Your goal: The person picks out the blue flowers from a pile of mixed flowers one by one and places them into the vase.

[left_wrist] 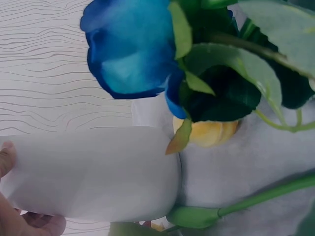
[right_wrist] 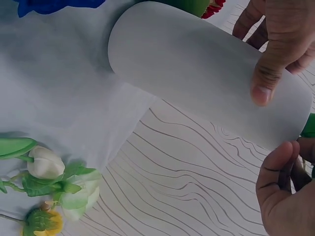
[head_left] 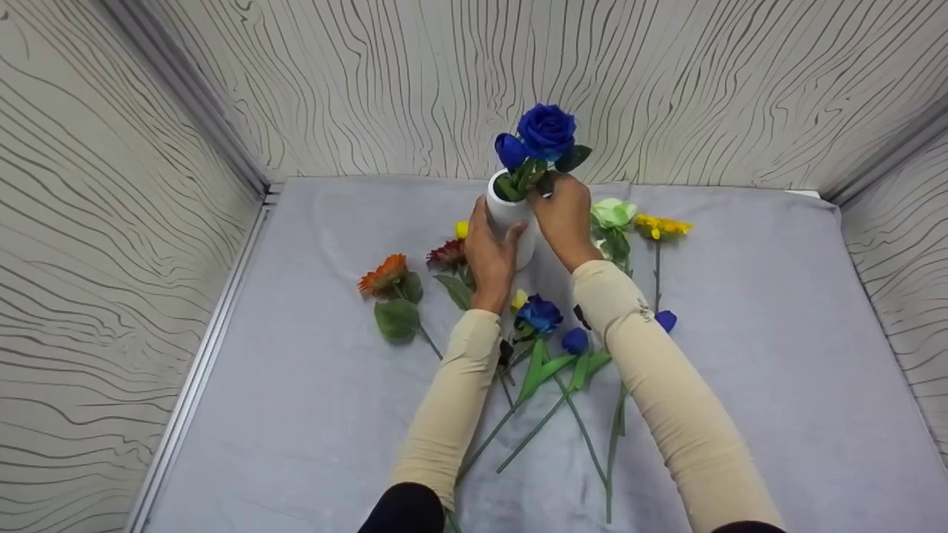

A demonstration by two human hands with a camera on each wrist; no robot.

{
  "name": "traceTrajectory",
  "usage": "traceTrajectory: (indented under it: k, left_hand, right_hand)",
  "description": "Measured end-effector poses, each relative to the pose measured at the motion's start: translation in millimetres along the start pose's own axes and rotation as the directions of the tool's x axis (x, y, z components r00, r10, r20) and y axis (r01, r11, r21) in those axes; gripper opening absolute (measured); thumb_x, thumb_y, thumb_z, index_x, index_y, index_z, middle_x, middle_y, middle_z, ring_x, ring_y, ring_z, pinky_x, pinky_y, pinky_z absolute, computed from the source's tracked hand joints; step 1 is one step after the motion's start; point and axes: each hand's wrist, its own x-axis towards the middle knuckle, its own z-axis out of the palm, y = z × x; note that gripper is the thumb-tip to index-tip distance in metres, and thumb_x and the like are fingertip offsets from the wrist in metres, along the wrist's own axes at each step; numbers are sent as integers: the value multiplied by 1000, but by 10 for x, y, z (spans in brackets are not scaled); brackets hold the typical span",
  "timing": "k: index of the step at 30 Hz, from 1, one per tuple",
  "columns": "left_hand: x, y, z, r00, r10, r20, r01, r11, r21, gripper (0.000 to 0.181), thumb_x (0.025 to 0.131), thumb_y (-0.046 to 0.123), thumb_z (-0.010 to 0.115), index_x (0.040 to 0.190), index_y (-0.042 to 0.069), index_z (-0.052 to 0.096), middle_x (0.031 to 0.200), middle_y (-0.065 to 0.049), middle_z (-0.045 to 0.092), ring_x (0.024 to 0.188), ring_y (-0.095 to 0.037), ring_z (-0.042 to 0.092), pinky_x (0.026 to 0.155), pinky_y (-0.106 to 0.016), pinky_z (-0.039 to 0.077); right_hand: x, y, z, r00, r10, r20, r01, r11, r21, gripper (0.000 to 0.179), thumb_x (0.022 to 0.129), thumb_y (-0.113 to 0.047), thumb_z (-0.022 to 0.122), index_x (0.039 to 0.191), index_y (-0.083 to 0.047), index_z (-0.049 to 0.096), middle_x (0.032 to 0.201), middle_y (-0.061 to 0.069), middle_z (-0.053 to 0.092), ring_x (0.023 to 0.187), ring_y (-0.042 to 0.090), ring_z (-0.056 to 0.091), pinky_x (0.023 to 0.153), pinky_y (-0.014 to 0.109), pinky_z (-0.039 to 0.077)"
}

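My left hand (head_left: pixel 489 255) grips the side of a white vase (head_left: pixel 509 213) standing at the far middle of the table. A blue rose (head_left: pixel 546 132) and a blue tulip (head_left: pixel 510 151) rise from its mouth, green leaves around them. At the rim, my right hand (head_left: pixel 564 222) pinches the rose low on its stem; the exact hold is partly hidden. The right wrist view shows the right thumb and fingers (right_wrist: pixel 283 169) curled together beside the rim, with the left thumb pressed along the vase wall.
Artificial flowers lie about on the grey cloth (head_left: pixel 296 414): an orange flower (head_left: pixel 384 275) and dark red flower (head_left: pixel 446 255) at left, another blue rose (head_left: pixel 541 314) and a blue tulip (head_left: pixel 575 340) nearer, a yellow flower (head_left: pixel 663 226) and whitish-green flower (head_left: pixel 614 212) at right. A patterned wall (head_left: pixel 400 89) stands behind.
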Motion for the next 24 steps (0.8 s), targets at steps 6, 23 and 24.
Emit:
traceTrajectory:
  k: [6,23,24]
  left_hand:
    - [-13,-8,-20,1000,-1,-1,1,1000,4,64,86,25,74,141,7,45,136,-5,54,121,-15,52,104,-28,37]
    - [-9,-13,-82,999,2,48,-2,1000,-10,71,85,35,72,142,3,43,139,-10,52,125,-21,50,106,-32,36]
    - [-13,-6,-91,998,-12,55,12,1000,-6,71,85,35,72,142,3,43,139,-10,52,125,-21,50,105,-32,36]
  right_hand:
    - [-113,17,-18,1000,10,20,-10,1000,4,8,85,-6,62,79,0,63,74,15,65,68,29,61,61,39,46]
    - [-529,123,-119,988,29,154,-39,997,66,18,90,-6,57,100,0,70,78,9,70,65,20,66,62,38,52]
    - [-547,130,-137,987,31,157,-42,997,66,18,90,-7,57,99,0,71,79,9,70,65,20,66,62,38,52]
